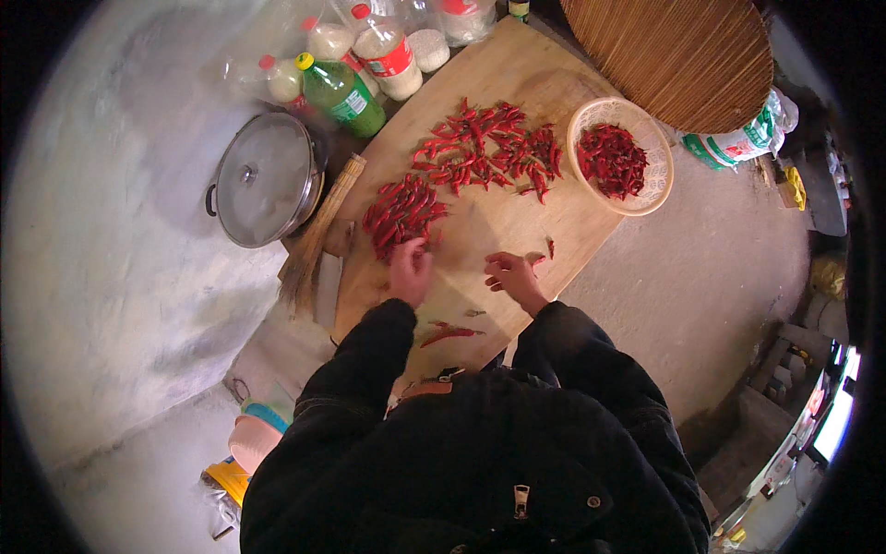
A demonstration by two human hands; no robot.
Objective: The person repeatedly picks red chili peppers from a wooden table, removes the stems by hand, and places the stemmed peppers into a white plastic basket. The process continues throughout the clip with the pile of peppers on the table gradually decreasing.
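Observation:
My left hand (pixel 412 270) is at the near edge of a dense pile of red chili peppers (pixel 405 211) on the wooden board (pixel 477 228). It is blurred, and whether its fingers grip a pepper cannot be made out. To the right, my right hand (pixel 513 278) hovers over the board with fingers apart and nothing visible in them. Just beyond it lies a small dark red pepper piece (pixel 551 248). A single long chili (pixel 451 334) rests close to my body. Farther off are looser red chilies (pixel 477 149) and a pale plastic basket (pixel 663 187) holding darker chilies (pixel 612 161).
Along the board's left side lie a straw brush (pixel 322 232) and what looks like a cleaver (pixel 329 287). Beyond them stands a lidded pan (pixel 263 180). A green bottle (pixel 346 97) and several clear bottles (pixel 391 59) line the wall. A round woven tray (pixel 678 55) leans at upper right.

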